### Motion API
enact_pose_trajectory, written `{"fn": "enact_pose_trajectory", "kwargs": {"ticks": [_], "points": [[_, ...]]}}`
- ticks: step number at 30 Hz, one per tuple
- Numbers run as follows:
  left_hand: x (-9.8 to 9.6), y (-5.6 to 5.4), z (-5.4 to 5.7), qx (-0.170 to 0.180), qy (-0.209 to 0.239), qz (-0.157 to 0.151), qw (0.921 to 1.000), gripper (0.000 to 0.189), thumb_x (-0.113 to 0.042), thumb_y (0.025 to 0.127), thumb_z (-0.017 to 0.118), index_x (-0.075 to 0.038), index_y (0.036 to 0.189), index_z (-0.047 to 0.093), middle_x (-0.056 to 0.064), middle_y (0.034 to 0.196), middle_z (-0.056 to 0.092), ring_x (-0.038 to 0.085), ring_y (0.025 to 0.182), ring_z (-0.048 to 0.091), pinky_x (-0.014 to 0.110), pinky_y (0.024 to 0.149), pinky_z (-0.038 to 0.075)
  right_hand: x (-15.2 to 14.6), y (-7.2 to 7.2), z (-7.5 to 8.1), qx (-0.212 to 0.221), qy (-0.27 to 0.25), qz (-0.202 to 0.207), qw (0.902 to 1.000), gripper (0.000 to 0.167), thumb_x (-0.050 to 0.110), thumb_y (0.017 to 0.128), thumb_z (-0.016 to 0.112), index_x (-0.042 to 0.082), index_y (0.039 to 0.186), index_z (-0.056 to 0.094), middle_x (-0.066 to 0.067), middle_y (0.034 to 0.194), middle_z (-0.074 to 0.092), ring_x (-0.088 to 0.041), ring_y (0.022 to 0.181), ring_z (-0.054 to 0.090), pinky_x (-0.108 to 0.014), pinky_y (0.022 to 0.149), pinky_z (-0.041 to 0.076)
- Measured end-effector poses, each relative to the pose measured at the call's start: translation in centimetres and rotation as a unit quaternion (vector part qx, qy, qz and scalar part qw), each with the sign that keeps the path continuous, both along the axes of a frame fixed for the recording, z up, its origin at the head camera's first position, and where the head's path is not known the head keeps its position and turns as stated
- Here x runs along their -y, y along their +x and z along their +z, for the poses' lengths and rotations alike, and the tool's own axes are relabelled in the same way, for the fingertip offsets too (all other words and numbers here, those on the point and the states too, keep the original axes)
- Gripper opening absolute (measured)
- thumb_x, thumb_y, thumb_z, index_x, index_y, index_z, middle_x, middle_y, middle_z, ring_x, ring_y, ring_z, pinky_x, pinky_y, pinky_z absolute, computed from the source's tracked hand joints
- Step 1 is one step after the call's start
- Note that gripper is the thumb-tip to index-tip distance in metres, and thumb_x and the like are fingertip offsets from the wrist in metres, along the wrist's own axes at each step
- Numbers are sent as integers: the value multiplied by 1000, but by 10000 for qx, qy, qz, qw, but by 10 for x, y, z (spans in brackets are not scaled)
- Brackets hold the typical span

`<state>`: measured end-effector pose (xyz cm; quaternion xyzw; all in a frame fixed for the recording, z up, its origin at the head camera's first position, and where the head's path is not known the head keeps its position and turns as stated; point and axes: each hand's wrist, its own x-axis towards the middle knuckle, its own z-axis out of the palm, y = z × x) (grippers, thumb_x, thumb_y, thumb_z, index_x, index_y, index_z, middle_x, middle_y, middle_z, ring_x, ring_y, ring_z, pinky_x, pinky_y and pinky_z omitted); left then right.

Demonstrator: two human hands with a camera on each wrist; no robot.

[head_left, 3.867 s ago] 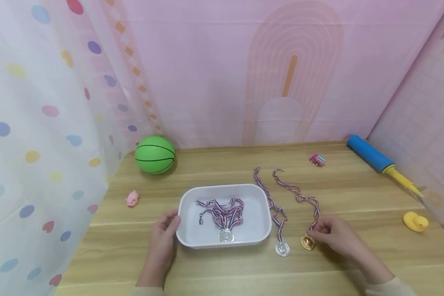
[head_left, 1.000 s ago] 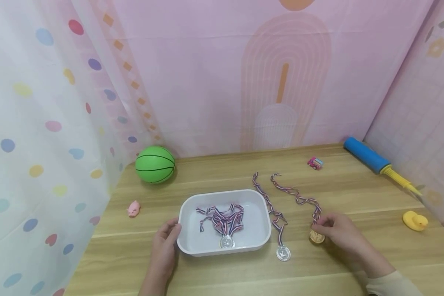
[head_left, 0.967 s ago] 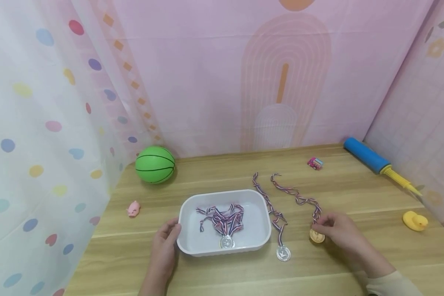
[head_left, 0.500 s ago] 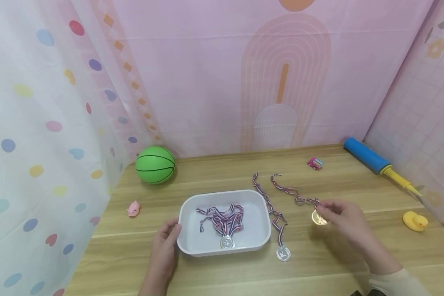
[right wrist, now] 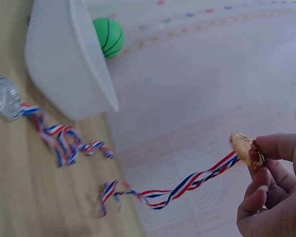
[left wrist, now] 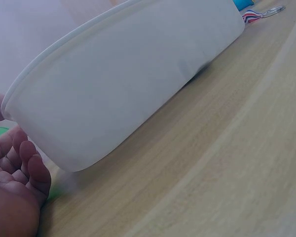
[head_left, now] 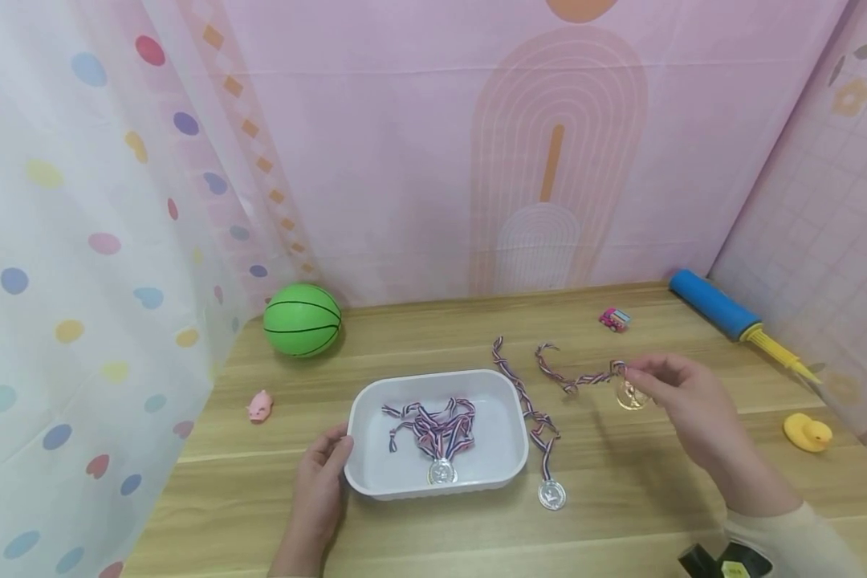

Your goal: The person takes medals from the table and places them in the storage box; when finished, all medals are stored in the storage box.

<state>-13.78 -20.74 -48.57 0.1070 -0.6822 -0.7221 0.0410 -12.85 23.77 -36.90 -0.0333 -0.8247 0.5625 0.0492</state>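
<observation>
My right hand (head_left: pixel 694 405) pinches a gold medal (head_left: pixel 630 395) near its top, raised off the table. Its striped ribbon trails left, and in the right wrist view the ribbon (right wrist: pixel 187 183) slopes down with its end low. My left hand (head_left: pixel 319 474) grips the left end of a white tray (head_left: pixel 376 482), thumb at the rim and fingers curled beside the wall. Inside the tray lie a silver-coloured medal (head_left: pixel 442 472) and tangled striped ribbons (head_left: pixel 444 425). A second silver medal (head_left: pixel 551 494) lies flat right of the tray, its ribbon (head_left: pixel 542 429) stretching backward.
At the back left sits a green ball (head_left: pixel 302 319), with a pink toy pig (head_left: pixel 260 406) nearer. A small toy car (head_left: pixel 614 319), a blue and yellow hand pump (head_left: pixel 722 307) and a yellow toy duck (head_left: pixel 807 433) lie on the right. Curtains enclose the wooden table (head_left: pixel 433 538).
My right hand has lifted the gold medal off the table and moved it away from the front edge, dragging its ribbon. The left hand and tray have stayed put.
</observation>
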Motion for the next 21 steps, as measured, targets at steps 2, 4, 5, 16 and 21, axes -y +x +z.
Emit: {"fn": "enact_pose_trajectory", "kwargs": {"ticks": [2,4,5,16,21], "points": [[0,0,0,-2,7,-10,10000,36,-13,98,54,9,126,51,16,114,60,14,99,59,22,85,51,2,-1,5,-45,-239,36,9997,31,30,92,66,3,107,63,9,96,63,-9,91,53,-25,77,43],[0,0,0,-13,13,-24,10000,36,-13,98,54,9,126,50,16,114,60,14,99,59,22,85,51,3,-3,10,-99,-440,90,9989,25,28,92,66,6,104,64,8,95,63,-8,89,53,-26,76,43],[0,0,0,-17,18,-27,10000,36,-13,98,54,9,126,51,16,114,60,14,99,59,22,85,51,3,-3,12,-128,-533,131,9984,22,27,92,66,8,104,64,8,95,63,-8,88,53,-26,76,43],[-2,1,0,21,19,-33,10000,36,-13,98,54,9,127,50,16,115,59,15,100,59,22,86,51,2,-4,35,-787,-2201,537,9708,9,3,91,64,12,93,67,4,84,64,-8,75,56,-21,67,47],[-2,1,1,-39,91,-43,9999,36,-12,98,54,10,126,50,13,112,61,15,99,59,23,85,52,4,0,58,-1029,-2628,845,9556,11,-3,91,61,5,95,66,2,86,65,-9,78,58,-19,68,50]]}}
